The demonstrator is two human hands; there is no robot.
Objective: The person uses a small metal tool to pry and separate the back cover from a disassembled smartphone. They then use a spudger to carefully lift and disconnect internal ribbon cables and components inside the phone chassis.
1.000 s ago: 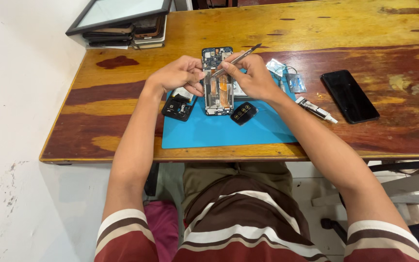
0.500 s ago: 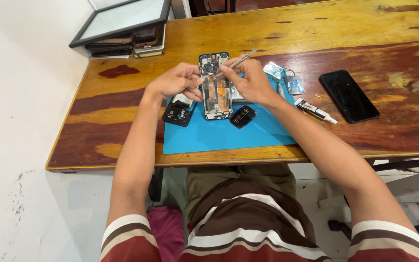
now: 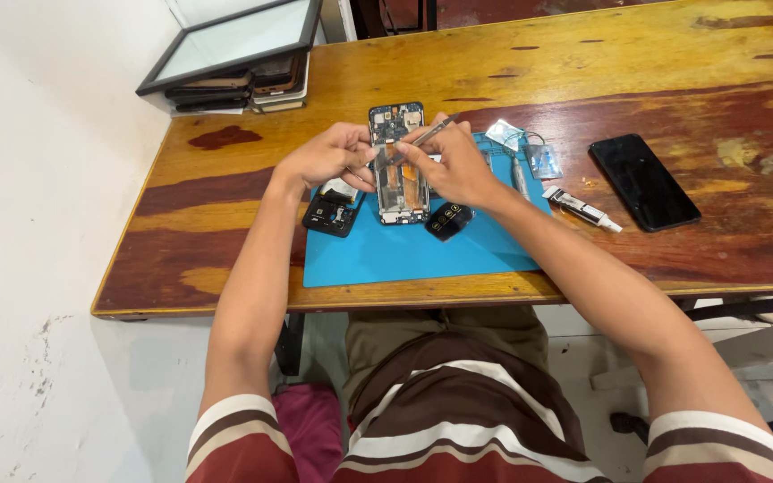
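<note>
An opened phone point(image 3: 398, 174), its back cover off and its inner boards and frame showing, lies lengthwise on a blue work mat point(image 3: 404, 250) spread at the near edge of a wooden table point(image 3: 583, 54). The left hand point(image 3: 328, 158) rests at the phone's left edge, its fingers curled narrow and touching the frame about midway along it; whether they pinch a small part there cannot be told. The right hand point(image 3: 454, 165) sits just right of the phone, fingers closed around a slim metal tool point(image 3: 422, 137) that looks like tweezers, its tip angled down and leftward over the middle of the phone, close to the left fingertips. On the mat just left of the phone lies a black square part point(image 3: 333, 215), and just right of the phone's near end lies a smaller black camera-like piece point(image 3: 449, 221). Right of the right hand, at the mat's far right corner, lie small clear packets point(image 3: 530, 152) and, nearer, a small glue tube point(image 3: 581, 208). Farther right on the bare wood lies a black phone point(image 3: 644, 182), face up with a dark screen. At the far left corner of the table a dark-framed panel point(image 3: 230, 40) rests on a stack of phones point(image 3: 243, 89).
</note>
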